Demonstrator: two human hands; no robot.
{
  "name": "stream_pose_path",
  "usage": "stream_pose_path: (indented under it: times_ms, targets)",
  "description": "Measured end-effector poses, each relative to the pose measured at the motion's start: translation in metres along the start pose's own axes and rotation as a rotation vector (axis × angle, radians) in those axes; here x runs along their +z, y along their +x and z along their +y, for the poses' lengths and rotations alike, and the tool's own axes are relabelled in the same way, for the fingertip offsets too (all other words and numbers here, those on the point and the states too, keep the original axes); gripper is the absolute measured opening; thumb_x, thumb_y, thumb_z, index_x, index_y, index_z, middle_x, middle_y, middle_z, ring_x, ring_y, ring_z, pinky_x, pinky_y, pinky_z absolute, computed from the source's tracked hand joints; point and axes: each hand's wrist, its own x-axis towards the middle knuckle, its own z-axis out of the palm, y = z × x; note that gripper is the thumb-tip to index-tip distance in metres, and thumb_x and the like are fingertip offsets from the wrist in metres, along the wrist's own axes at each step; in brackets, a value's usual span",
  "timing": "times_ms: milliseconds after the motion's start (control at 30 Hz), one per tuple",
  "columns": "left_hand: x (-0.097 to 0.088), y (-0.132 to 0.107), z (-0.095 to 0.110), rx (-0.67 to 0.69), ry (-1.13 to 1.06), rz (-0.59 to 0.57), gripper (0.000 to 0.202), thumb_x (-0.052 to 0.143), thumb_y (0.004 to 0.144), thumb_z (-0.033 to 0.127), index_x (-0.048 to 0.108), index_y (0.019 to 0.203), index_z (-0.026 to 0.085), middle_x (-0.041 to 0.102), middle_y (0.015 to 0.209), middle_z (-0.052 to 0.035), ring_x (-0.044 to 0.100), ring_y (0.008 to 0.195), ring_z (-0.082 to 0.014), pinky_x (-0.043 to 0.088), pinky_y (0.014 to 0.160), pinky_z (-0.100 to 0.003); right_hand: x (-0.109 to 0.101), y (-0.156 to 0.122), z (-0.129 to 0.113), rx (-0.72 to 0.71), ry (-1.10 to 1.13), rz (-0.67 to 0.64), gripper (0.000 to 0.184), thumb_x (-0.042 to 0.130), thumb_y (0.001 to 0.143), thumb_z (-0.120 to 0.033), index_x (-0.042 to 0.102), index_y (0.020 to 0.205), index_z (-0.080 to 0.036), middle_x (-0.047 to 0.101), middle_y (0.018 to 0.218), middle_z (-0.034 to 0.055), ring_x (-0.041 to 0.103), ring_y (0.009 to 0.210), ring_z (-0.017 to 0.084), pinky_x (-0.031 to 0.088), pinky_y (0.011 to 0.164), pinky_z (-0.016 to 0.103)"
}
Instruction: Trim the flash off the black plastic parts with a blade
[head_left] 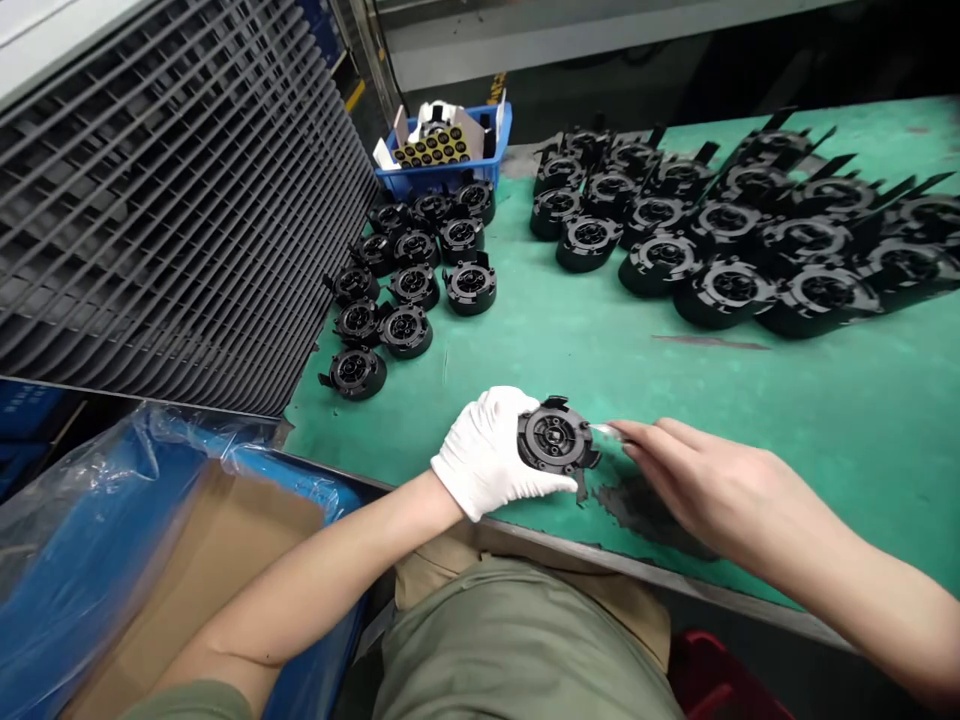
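My left hand (491,450), in a white glove, is closed around the side of a round black plastic part (555,437) with tabs on its rim. The part's ribbed face is turned up toward me, just above the front of the green table. At its right edge my bare right hand (697,475) pinches a small, thin, pale object (606,430) between thumb and finger. That object's tip touches or nearly touches the rim; its kind is too blurred to tell.
Similar black round parts (405,328) stand in rows at the left, with a larger group (724,290) at the right of the green table (525,340). Behind is a blue bin (442,180) with a sticker sheet (431,148). Stacked grey grid trays (172,200) and a plastic-lined blue crate (169,450) flank me.
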Motion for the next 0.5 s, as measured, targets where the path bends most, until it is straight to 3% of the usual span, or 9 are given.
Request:
stream_pose_path:
  times_ms: [133, 233, 367, 500]
  targets:
    - [-0.005, 0.016, -0.016, 0.163, 0.031, -0.076, 0.139, 0.113, 0.068, 0.104, 0.073, 0.172, 0.021, 0.082, 0.171, -0.0269, 0.081, 0.162, -0.0568, 0.067, 0.141, -0.074, 0.008, -0.010, -0.013, 0.020, -0.135, -0.081, 0.044, 0.053, 0.126, -0.023, 0.085, 0.157, -0.023, 0.079, 0.097, 0.0058, 0.066, 0.063, 0.019, 0.034, 0.057, 0.037]
    - [-0.006, 0.029, -0.025, 0.258, 0.048, -0.151, 0.136, 0.107, 0.073, 0.106, 0.072, 0.175, 0.023, 0.087, 0.166, -0.0251, 0.086, 0.154, -0.0564, 0.071, 0.135, -0.072, 0.004, -0.008, -0.020, 0.045, -0.173, -0.152, 0.053, 0.051, 0.120, -0.014, 0.084, 0.161, -0.020, 0.076, 0.094, 0.0078, 0.063, 0.060, 0.020, 0.029, 0.057, 0.037]
    - [-0.004, 0.031, -0.026, 0.270, 0.063, -0.130, 0.128, 0.101, 0.077, 0.110, 0.077, 0.169, 0.024, 0.092, 0.156, -0.0227, 0.091, 0.145, -0.0539, 0.075, 0.127, -0.068, -0.003, -0.004, -0.024, 0.065, -0.195, -0.219, 0.058, 0.050, 0.116, -0.010, 0.082, 0.164, -0.020, 0.076, 0.094, 0.0094, 0.066, 0.062, 0.023, 0.031, 0.059, 0.037]
    - [-0.003, 0.027, -0.026, 0.296, 0.077, -0.116, 0.128, 0.099, 0.081, 0.110, 0.076, 0.171, 0.022, 0.092, 0.156, -0.0234, 0.091, 0.145, -0.0527, 0.075, 0.127, -0.066, -0.006, -0.004, -0.023, 0.038, -0.217, -0.214, 0.055, 0.053, 0.116, -0.009, 0.080, 0.162, -0.021, 0.076, 0.094, 0.0076, 0.065, 0.063, 0.022, 0.031, 0.060, 0.036]
